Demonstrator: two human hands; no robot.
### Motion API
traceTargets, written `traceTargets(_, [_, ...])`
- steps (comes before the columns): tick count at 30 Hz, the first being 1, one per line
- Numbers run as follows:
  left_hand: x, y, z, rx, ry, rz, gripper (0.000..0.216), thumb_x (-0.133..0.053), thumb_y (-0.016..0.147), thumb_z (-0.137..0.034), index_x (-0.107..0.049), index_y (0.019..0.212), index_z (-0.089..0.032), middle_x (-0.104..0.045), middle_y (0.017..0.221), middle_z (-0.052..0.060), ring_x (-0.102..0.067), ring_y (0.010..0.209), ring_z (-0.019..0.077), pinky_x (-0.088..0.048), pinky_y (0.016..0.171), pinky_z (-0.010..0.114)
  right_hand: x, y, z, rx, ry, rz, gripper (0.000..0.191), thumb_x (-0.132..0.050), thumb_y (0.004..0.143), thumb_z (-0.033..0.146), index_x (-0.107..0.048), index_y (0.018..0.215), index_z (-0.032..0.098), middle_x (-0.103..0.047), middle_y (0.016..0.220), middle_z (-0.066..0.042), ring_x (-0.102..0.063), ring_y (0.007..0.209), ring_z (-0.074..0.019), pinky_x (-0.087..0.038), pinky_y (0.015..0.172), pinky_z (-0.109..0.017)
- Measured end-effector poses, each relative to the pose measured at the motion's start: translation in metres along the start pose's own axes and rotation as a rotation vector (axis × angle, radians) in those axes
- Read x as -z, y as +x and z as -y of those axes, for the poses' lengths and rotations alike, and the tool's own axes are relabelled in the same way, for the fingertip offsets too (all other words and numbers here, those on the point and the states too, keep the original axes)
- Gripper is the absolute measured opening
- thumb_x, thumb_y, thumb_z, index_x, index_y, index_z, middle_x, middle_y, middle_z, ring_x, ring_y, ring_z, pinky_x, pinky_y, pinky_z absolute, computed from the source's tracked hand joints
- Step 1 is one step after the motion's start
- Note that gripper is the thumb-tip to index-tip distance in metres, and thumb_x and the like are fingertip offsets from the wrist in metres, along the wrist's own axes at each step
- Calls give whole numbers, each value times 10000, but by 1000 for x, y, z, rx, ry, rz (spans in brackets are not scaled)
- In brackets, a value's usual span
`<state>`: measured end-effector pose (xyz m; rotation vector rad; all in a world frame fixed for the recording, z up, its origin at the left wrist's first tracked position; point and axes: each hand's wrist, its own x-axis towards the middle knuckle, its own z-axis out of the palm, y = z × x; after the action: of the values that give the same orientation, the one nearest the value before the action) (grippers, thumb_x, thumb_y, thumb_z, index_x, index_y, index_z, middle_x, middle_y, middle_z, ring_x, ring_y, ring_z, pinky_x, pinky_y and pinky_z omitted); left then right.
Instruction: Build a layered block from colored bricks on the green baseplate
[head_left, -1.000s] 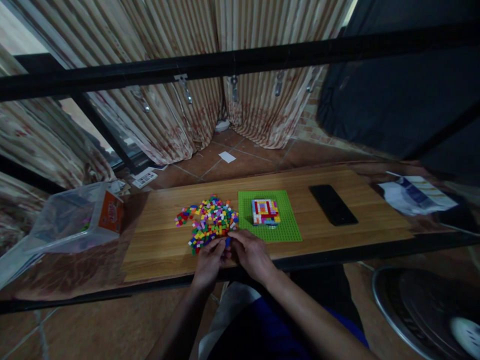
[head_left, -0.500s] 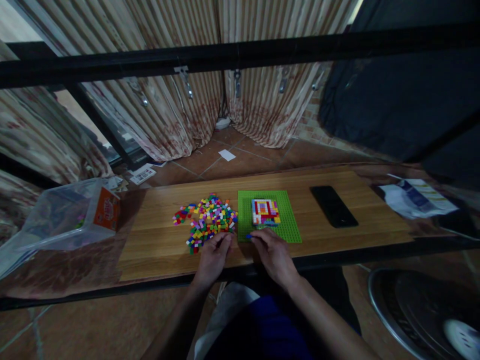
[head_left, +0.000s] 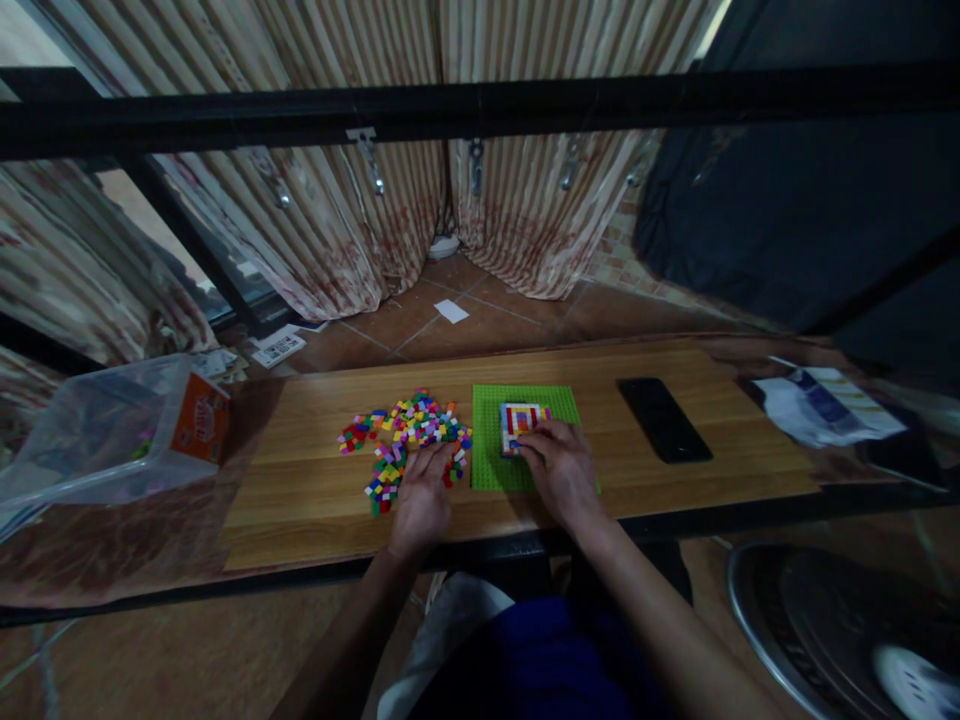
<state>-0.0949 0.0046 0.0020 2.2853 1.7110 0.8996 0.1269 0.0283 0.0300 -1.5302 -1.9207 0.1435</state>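
A green baseplate (head_left: 491, 465) lies on the wooden table (head_left: 300, 500) with a small multicoloured brick build (head_left: 519, 418) on it. My right hand (head_left: 561, 468) rests on the plate, its fingers pinched together at the build's near edge. A small blue brick (head_left: 517, 443) shows at the fingertips. Left of the plate is a loose pile of small coloured bricks (head_left: 405, 425). My left hand (head_left: 422, 492) lies palm down on the pile's near edge, fingers stretched out over the bricks and holding nothing.
A black phone (head_left: 664, 418) lies right of the plate, with a white printed bag (head_left: 821, 408) further right. A clear plastic bag with an orange label (head_left: 112, 425) sits at the table's left end. A black bar (head_left: 480, 100) crosses above, and a round fan (head_left: 840, 630) stands low at right.
My right hand has moved from the pile's near edge onto the baseplate and up to the build, carrying the blue brick. My left hand has slid forward onto the pile and flattened.
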Motion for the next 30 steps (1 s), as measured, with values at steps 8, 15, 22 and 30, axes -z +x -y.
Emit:
traceTargets(8, [0,11,-13,-78,-11,-53,404,-395,893,-106,-557,1257,-170,-590,1245,98,-485,1192,225,-425,1041,434,-6,7,-5,-42,77,-24,117,-623,833,264,-737,834,239,-641,970,-68,-554,934,-226,-426,865,-404])
traceTargets(15, [-9,21,-51,-146,45,67,415,-437,909,-199,-515,1314,-240,-502,1368,82,-407,1282,260,-384,1068,472,-8,7,-4,-39,87,-35,132,-602,839,257,-730,813,239,-655,939,-69,-557,944,-234,-432,862,-407])
traceTargets(22, [-18,22,-61,-156,157,117,440,-463,898,-227,-485,1337,-247,-476,1396,92,-403,1282,288,-361,1064,516,-9,3,-4,-15,83,-56,173,-569,862,256,-739,889,250,-651,972,-74,-558,949,-230,-449,860,-405])
traceTargets(30, [-24,21,-61,-142,182,137,431,-430,910,-193,-483,1337,-230,-511,1377,85,-416,1289,276,-355,1072,508,-5,-14,0,55,-46,-45,302,-456,910,164,-710,1055,240,-637,1109,-90,-524,1027,-244,-439,873,-410])
